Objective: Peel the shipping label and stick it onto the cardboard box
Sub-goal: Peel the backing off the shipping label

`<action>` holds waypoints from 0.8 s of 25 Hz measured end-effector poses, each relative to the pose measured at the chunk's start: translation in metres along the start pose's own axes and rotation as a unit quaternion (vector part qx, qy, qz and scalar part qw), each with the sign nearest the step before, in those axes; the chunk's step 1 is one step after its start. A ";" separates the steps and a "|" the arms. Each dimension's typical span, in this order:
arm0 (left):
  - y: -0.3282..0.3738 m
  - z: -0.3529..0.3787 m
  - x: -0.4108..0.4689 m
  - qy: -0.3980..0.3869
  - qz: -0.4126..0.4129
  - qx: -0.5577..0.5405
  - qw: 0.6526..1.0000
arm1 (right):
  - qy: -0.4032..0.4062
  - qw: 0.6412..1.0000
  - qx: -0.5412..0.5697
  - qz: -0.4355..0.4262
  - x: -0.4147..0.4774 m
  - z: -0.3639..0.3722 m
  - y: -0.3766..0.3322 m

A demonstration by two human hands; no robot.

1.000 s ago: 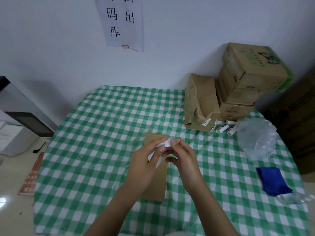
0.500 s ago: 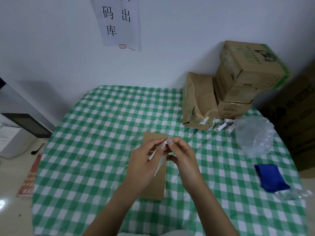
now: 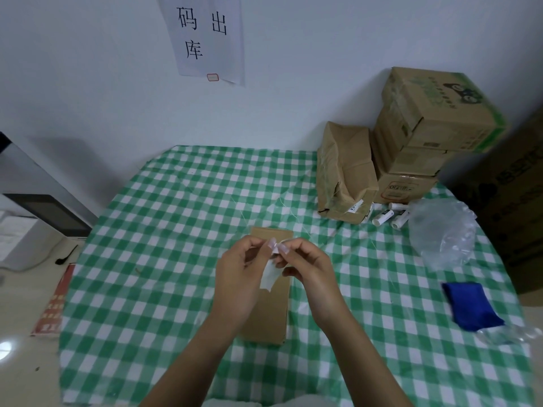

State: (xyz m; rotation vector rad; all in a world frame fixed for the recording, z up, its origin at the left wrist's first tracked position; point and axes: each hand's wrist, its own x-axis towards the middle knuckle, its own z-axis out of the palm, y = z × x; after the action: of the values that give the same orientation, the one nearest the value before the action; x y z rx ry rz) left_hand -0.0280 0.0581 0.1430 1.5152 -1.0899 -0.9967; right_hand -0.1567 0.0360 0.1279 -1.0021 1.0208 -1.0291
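A flat brown cardboard box point(image 3: 271, 315) lies on the green checked tablecloth, partly hidden under my hands. Both hands hover just above it, holding a small white shipping label point(image 3: 269, 274). My left hand point(image 3: 239, 277) pinches the label's top edge between thumb and forefinger. My right hand point(image 3: 307, 267) pinches the same top corner from the other side. The label's lower end hangs down loose between the two hands, curling slightly.
Stacked cardboard boxes point(image 3: 423, 136) and a leaning brown parcel point(image 3: 345, 174) stand at the back right. Small white rolls point(image 3: 388, 217), a clear plastic bag point(image 3: 440, 230) and a blue cloth point(image 3: 470, 305) lie to the right. A printer point(image 3: 26, 227) sits off the table's left edge.
My fingertips have shifted slightly at the label's top corner, and more of the label hangs down between the hands. The box has not moved.
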 end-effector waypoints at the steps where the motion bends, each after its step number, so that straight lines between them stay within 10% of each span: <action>1: 0.000 0.000 0.000 0.001 -0.006 -0.006 1.000 | 0.001 1.000 -0.002 0.002 0.000 0.000 0.000; 20: -0.004 0.006 0.005 0.075 -0.151 -0.113 0.979 | 0.054 0.997 -0.061 -0.012 0.002 0.004 0.005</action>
State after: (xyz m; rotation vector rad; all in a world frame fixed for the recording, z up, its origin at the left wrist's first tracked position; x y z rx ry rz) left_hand -0.0318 0.0527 0.1379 1.5669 -0.6269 -1.1489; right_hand -0.1515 0.0358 0.1240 -1.0688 1.1740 -1.0613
